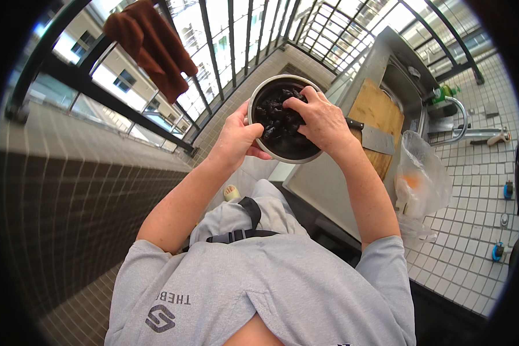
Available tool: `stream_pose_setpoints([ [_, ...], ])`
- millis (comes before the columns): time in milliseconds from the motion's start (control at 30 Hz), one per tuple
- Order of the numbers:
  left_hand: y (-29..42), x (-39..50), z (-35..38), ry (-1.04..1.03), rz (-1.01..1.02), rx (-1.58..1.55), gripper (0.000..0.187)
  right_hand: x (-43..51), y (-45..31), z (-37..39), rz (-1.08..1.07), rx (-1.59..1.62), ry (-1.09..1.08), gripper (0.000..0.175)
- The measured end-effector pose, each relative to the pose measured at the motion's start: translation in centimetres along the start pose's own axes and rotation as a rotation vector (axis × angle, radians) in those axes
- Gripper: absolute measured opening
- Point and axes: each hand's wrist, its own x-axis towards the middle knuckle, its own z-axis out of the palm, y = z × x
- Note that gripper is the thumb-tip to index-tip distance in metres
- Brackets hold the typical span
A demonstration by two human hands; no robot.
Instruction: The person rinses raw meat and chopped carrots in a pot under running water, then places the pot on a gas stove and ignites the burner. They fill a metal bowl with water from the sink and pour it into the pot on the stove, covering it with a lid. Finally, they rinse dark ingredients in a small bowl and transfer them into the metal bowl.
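Observation:
A round metal bowl (pixel 281 77) is held up in front of me, above the floor beside the sink counter. Inside it, several wet, black, crinkled pieces (pixel 277 114), which look like wood ear fungus, sit in dark liquid. My left hand (pixel 238 134) grips the bowl's left side, its thumb over the rim and its fingers beneath. From the right, my right hand (pixel 322 123) reaches over the rim, fingers bent down among the black pieces. Its fingertips are partly hidden, so I cannot tell whether they pinch a piece.
To the right, a cleaver (pixel 378 140) lies on a wooden cutting board (pixel 374 104) across a steel sink (pixel 400 82). Nearby are a curved faucet (pixel 460 116), a green bottle (pixel 444 93) and a clear plastic bag (pixel 424 181). A brown towel (pixel 155 47) hangs on the railing (pixel 231 39).

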Motion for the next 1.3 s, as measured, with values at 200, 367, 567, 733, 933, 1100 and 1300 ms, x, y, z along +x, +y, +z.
stream_pose_setpoints([
  [200, 1.7, 8.0, -0.1, -0.141, -0.095, 0.005, 0.061, 3.5, 3.9, -0.3, 0.055, 0.191, 0.028, 0.059],
  [367, 2.6, 14.5, 1.5, -0.215, -0.143, 0.042, 0.061, 5.1, 8.9, -2.0, 0.128, 0.521, 0.067, 0.050],
  [567, 3.0, 21.1, 3.6, -0.339, -0.176, 0.055, 0.059, 5.0, 15.0, -2.3, 0.603, 0.766, 0.253, 0.032],
  [733, 4.1, 26.3, 6.3, -0.423, -0.244, 0.060, 0.058, 5.0, 18.4, -1.8, 0.636, 0.673, 0.387, 0.031],
  [933, 4.6, 33.0, 9.5, -0.574, -0.358, 0.094, 0.058, 8.7, 21.5, 0.2, 0.552, 0.255, 0.556, 0.025],
  [1100, 6.1, 38.2, 11.3, -0.639, -0.384, 0.161, 0.059, 9.1, 25.2, -4.0, 0.760, 0.505, 0.486, 0.032],
  [1300, 7.6, 43.7, 14.3, -0.711, -0.398, 0.209, 0.065, 10.0, 29.6, -4.0, 0.793, 0.169, 0.317, 0.046],
])
